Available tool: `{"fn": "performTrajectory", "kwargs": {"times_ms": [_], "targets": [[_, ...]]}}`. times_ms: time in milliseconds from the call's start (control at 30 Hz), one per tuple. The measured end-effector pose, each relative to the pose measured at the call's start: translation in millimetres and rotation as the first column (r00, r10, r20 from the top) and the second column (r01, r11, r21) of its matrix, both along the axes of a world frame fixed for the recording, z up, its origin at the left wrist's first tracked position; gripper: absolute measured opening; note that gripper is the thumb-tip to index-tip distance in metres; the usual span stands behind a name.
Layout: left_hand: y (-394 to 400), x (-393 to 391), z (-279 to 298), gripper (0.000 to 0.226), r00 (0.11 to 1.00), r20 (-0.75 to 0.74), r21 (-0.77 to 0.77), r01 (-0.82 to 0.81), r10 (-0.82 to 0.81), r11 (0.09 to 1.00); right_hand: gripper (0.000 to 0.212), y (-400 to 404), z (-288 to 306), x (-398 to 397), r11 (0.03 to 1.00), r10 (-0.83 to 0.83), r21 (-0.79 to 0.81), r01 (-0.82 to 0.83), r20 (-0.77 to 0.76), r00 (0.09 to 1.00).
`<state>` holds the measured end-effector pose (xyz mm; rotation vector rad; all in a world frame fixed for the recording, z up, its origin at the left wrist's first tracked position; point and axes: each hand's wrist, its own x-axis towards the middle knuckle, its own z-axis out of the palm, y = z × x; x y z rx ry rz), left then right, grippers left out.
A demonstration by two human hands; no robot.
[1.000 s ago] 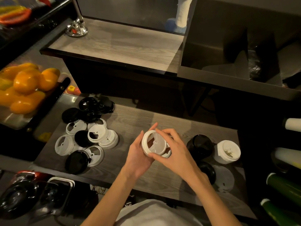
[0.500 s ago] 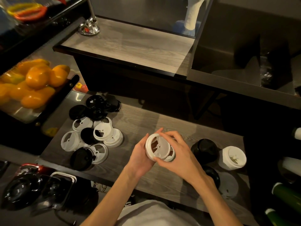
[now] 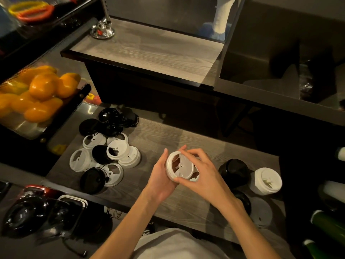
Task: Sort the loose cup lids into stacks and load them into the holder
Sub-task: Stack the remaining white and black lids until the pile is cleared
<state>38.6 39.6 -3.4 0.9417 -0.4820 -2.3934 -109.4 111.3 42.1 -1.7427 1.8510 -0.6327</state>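
Note:
Both hands hold a short stack of white cup lids (image 3: 182, 168) above the middle of the wooden shelf (image 3: 168, 135). My left hand (image 3: 160, 176) cups its left rim, fingers pointing up. My right hand (image 3: 202, 171) grips the stack from the right, fingertips curled over the top edge. A loose pile of black and white lids (image 3: 106, 146) lies at the shelf's left. To the right stand a black lid stack (image 3: 233, 171) and a white lid stack (image 3: 266, 181). A single black lid (image 3: 242, 200) and a flat white lid (image 3: 260, 212) lie in front of them.
A mesh basket of oranges (image 3: 39, 96) sits at the left. A higher wooden counter (image 3: 149, 51) with a chrome post base (image 3: 102, 31) runs behind. Green and white bottles (image 3: 328, 225) lie at the right edge. Dark glossy containers (image 3: 24, 212) sit lower left.
The camera view has drifted, so the scene sits a little further right and lower. Both hands keep holding the white lid stack, which is turned slightly between them.

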Motion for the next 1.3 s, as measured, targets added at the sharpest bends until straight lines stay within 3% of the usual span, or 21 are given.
{"fn": "performTrajectory", "kwargs": {"times_ms": [100,200,267,333,400,533,600,667,767,833,867,933,1000,1033,1100,1300], "targets": [[-4.2,4.2,-10.4,0.056,0.999,0.041,-0.016,-0.005,0.006,1.000,0.075,-11.5,-4.4,-10.2,0.997,0.026,0.072,-0.032,0.090,0.996],[-11.9,13.4,-27.4,0.052,0.984,0.088,0.015,-0.157,0.155,0.987,0.044,-20.7,-33.7,-27.6,0.971,-0.238,0.035,0.236,0.182,0.954],[-16.0,20.7,-37.3,0.051,0.953,0.099,0.113,-0.297,0.287,0.948,0.055,-23.2,-60.1,-35.7,0.905,-0.399,0.165,0.392,0.011,0.917],[-16.2,26.4,-46.0,0.049,0.927,0.108,0.246,-0.374,0.358,0.894,0.089,-21.3,-82.6,-30.2,0.841,-0.372,0.350,0.413,-0.182,0.910],[-10.8,28.8,-48.7,0.049,0.923,0.106,0.312,-0.385,0.371,0.868,0.103,-20.6,-97.1,-16.4,0.810,-0.378,0.401,0.427,-0.198,0.904],[-4.6,32.1,-46.9,0.052,0.921,0.047,0.338,-0.378,0.386,0.862,0.086,-26.0,-119.1,2.7,0.813,-0.345,0.331,0.479,-0.389,0.854],[-2.3,35.2,-47.2,0.055,0.928,0.049,0.349,-0.363,0.370,0.864,0.075,-27.9,-124.2,1.3,0.812,-0.341,0.333,0.479,-0.395,0.853],[-0.9,37.7,-50.2,0.055,0.938,0.080,0.348,-0.344,0.339,0.872,0.072,-28.1,-118.0,-6.7,0.830,-0.362,0.330,0.449,-0.293,0.885],[3.1,41.9,-46.9,0.055,0.948,0.159,0.223,-0.308,0.277,0.925,0.081,-27.1,-81.9,-21.5,0.901,-0.386,0.214,0.377,-0.005,0.923],[9.1,37.6,-29.3,0.032,0.969,0.165,0.080,-0.199,0.184,0.977,0.083,-25.3,-46.1,-24.1,0.966,-0.232,0.142,0.215,0.114,0.966],[11.2,35.5,-20.2,0.021,0.983,0.117,0.078,-0.149,0.139,0.986,0.083,-23.6,-29.2,-21.6,0.987,-0.116,0.130,0.098,0.135,0.984],[9.3,32.3,-20.3,0.042,0.994,0.102,0.084,-0.041,0.032,0.996,0.084,-21.9,-5.6,-15.2,0.985,0.105,0.122,-0.119,0.115,0.988],[9.1,29.5,-9.3,0.018,0.996,0.083,0.044,0.037,-0.041,0.998,0.086,-21.3,5.6,-12.1,0.960,0.237,0.138,-0.244,0.064,0.969],[9.9,29.1,-13.7,0.036,0.989,0.138,-0.012,0.047,-0.045,0.999,0.087,-21.5,8.4,-11.9,0.950,0.265,0.153,-0.271,0.057,0.963],[11.6,24.5,-12.5,0.053,0.993,0.097,0.052,0.059,-0.063,0.997,0.090,-19.5,13.0,-14.0,0.941,0.274,0.191,-0.280,0.057,0.960],[14.3,12.6,-13.3,0.062,0.991,0.041,0.073,0.126,-0.129,0.989,0.086,-9.1,10.9,-24.5,0.942,0.261,0.204,-0.266,0.053,0.964]]}}
